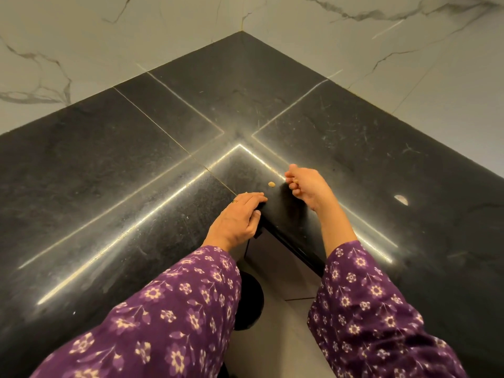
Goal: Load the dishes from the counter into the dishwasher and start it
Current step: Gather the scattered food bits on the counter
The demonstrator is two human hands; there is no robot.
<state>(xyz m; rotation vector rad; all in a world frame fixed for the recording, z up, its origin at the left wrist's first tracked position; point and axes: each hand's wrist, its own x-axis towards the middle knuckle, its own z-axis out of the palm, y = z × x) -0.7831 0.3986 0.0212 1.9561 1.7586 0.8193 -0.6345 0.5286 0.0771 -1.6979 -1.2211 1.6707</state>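
No dish and no dishwasher is in the head view. A black stone counter (131,165) wraps round an inner corner in front of me. My left hand (236,218) rests on that corner's edge, fingers straight on top and thumb against the edge face. My right hand (305,186) hovers just above the counter to the right, fingers curled in, with nothing visible in it. A small tan crumb (271,184) lies on the stone between the two hands, a little left of my right fingertips.
White marble walls (81,39) meet at the far corner behind the counter. A pale half-round mark (401,199) shows on the right stretch. Below the counter edge are a pale floor (275,336) and a dark round object (249,301).
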